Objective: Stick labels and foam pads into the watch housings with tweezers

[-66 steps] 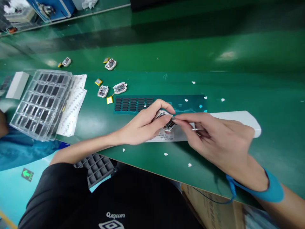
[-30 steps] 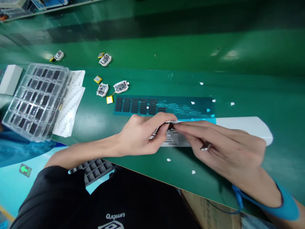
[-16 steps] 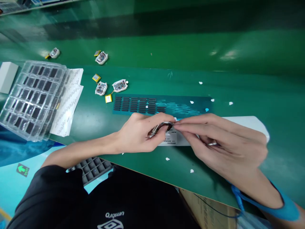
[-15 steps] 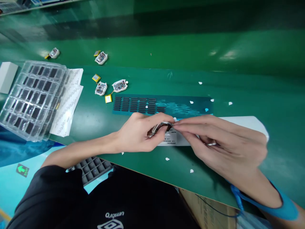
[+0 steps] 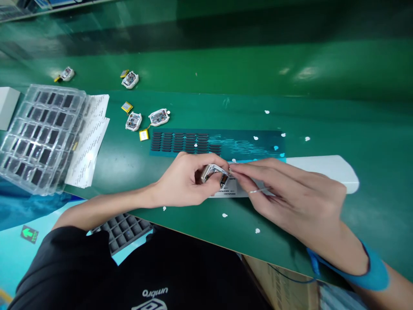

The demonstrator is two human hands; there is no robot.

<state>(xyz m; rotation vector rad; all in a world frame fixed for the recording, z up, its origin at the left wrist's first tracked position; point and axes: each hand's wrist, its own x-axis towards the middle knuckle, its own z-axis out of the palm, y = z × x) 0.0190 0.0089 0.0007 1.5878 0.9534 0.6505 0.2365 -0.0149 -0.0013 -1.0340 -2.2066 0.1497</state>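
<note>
Just below the dark teal sheet of small black pads (image 5: 193,142) on the green table (image 5: 322,125): left hand (image 5: 183,183) clenched round a small silver-white device casing (image 5: 213,173), held tilted above a white label strip (image 5: 322,170). Right hand (image 5: 290,200) pinches something tiny against the casing's edge; too small to identify. Looks like a fitting step, mid-way. Next move likely needs steady pressing and alignment. Readable: "umbro" logo on the black shirt (image 5: 156,292), upside down. Label print is illegible.
</note>
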